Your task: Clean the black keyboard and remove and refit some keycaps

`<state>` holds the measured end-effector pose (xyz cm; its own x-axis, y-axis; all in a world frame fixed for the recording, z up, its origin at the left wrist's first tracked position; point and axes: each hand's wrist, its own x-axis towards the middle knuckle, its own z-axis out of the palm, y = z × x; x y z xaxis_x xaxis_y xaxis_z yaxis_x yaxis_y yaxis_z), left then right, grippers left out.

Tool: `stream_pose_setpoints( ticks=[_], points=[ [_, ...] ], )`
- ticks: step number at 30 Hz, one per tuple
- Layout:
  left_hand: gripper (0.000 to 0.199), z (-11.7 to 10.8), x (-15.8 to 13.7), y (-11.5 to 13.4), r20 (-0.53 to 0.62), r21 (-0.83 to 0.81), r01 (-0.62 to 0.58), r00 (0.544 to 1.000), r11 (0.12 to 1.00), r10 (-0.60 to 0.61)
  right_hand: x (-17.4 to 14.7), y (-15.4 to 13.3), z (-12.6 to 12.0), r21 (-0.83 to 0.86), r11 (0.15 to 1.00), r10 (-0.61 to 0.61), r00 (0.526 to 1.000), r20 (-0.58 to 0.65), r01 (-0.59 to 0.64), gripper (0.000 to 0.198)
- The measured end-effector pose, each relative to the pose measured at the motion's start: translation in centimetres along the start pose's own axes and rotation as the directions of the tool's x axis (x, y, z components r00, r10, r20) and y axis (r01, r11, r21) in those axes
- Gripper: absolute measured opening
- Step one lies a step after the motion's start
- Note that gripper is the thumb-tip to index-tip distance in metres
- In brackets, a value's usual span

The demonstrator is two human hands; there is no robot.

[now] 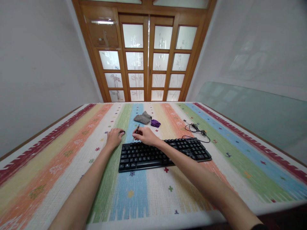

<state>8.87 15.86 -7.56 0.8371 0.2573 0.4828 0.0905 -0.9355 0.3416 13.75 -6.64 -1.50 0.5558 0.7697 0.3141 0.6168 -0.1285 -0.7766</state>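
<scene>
A black keyboard (148,163) lies on the striped tablecloth, its right end angled slightly away from me. My right hand (146,135) is closed in a pinch above the keyboard's far left edge. Between its fingers is a slim dark tool (137,129) with thin wire-like ends pointing down at the top row of keys. My left hand (115,137) rests on the cloth just beyond the keyboard's left corner. Its thumb and fingers are closed on a small black piece (122,132), too small to name. My right forearm hides part of the keys.
A grey cloth (143,118) and a purple cloth (155,123) lie beyond my hands. The keyboard's coiled black cable (196,128) is at the back right. The striped tablecloth (153,191) covers the table. Walls flank it, with wooden glazed doors (148,57) behind.
</scene>
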Motion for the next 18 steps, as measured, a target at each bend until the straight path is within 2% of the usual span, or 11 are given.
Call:
stream_pose_setpoints(
  ticks=[5, 11, 15, 18],
  points=[
    [0.020, 0.6, 1.0, 0.6, 0.029, 0.051, -0.014, 1.000, 0.999, 0.012, -0.6, 0.2, 0.5, 0.098, 0.995, 0.032, 0.998, -0.048, -0.027, 0.008],
    [0.028, 0.3, 1.3, 1.8, 0.120, 0.105, 0.112, 0.985, 0.988, -0.124, -0.8, -0.6, 0.6, 0.024, 1.000, 0.001, 0.999, -0.044, 0.000, 0.006],
    [0.043, -0.4, 1.1, 2.1, 0.094, 0.025, 0.143, 0.985, 0.989, -0.145, -0.7, -0.5, 1.0, -0.001, 1.000, -0.009, 0.998, -0.069, 0.009, 0.005],
    [0.043, -1.3, 0.8, 2.3, 0.064, -0.097, 0.112, 0.992, 0.989, -0.106, -0.7, -0.6, 1.3, 0.006, 1.000, 0.000, 0.997, -0.081, 0.001, 0.005]
  ],
)
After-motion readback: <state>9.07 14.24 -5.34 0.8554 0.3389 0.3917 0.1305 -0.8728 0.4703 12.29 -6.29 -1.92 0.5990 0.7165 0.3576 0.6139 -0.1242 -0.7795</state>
